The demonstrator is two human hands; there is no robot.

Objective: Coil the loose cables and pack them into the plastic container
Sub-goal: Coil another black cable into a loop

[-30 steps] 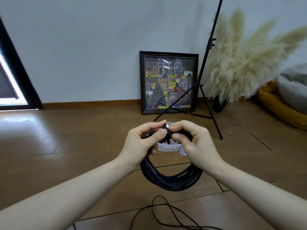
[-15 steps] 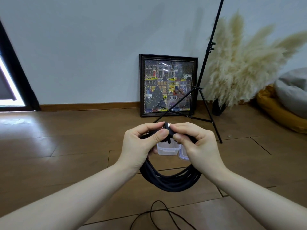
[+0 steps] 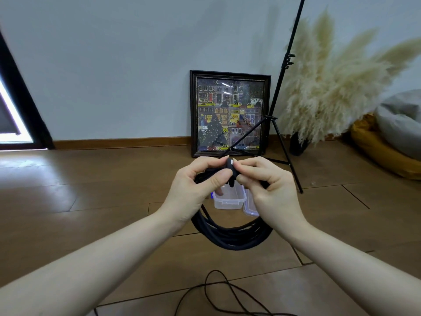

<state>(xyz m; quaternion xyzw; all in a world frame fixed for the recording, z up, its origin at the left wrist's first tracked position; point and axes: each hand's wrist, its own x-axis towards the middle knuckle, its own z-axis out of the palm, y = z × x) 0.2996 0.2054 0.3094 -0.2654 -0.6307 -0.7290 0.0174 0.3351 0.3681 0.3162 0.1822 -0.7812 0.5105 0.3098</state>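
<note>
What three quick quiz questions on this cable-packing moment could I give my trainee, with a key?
1. True or false: the coiled black cable already lies in the plastic container.
2. Which hands grip the coil? A left only, B right only, C both.
3. What lies loose on the floor nearest the camera?

Key: 1 false: the left hand and right hand hold it above the floor. 2 C. 3 a thin black cable.

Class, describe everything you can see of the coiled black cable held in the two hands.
The coiled black cable is a bundle of several thick, matte, rubbery-looking loops hanging in a rough ring above the wooden floor. Its top is gathered between the left hand and right hand, whose fingers pinch a black strap or plug there. The lower arc hangs free, touching nothing.
</note>
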